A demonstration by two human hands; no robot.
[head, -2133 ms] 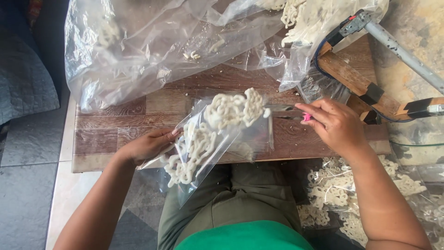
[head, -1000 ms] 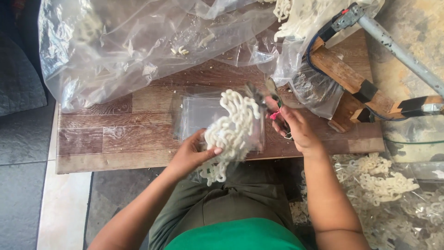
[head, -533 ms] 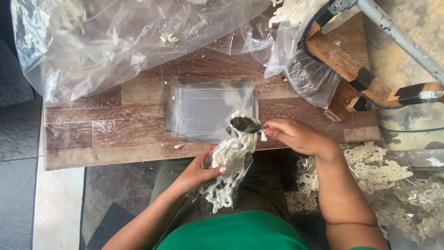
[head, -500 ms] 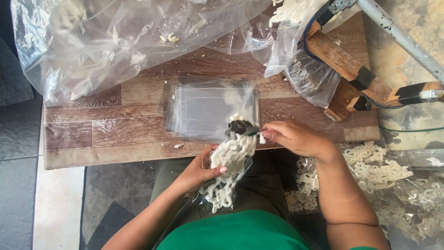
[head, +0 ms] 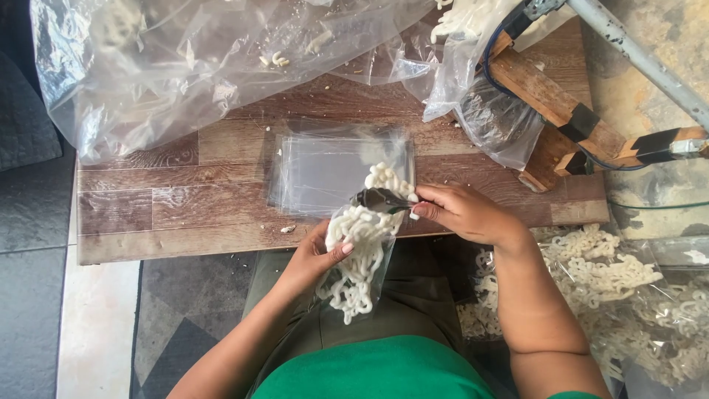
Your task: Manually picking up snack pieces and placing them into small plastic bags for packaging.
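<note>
Head view, looking down at a seated person at a low wood-grain surface (head: 148,214). The left hand (head: 314,258) grips a small clear bag (head: 354,273) upright over the lap, its fingers closed around the bag's side. The bag is already largely filled with pale, looped crackers (head: 358,244), which reach up to and past its mouth. The right hand (head: 461,214) pinches a pair of metal tongs (head: 380,199), fingers clenched on the handles; the tong tips sit at the bag's mouth, touching the topmost crackers. Whether the tips clamp a cracker or merely press on it cannot be told.

Judged from this arrangement, filling of this bag is near its end: the contents are in, the top pieces are not yet settled inside, and the mouth is open and unsealed. A stack of flat empty bags (head: 325,174) lies on the surface just behind the hands, so more bags appear to remain unfilled. A large crumpled plastic sheet (head: 185,66) covers the far side of the surface, and loose crackers in plastic (head: 620,288) lie on the floor at the person's right.
</note>
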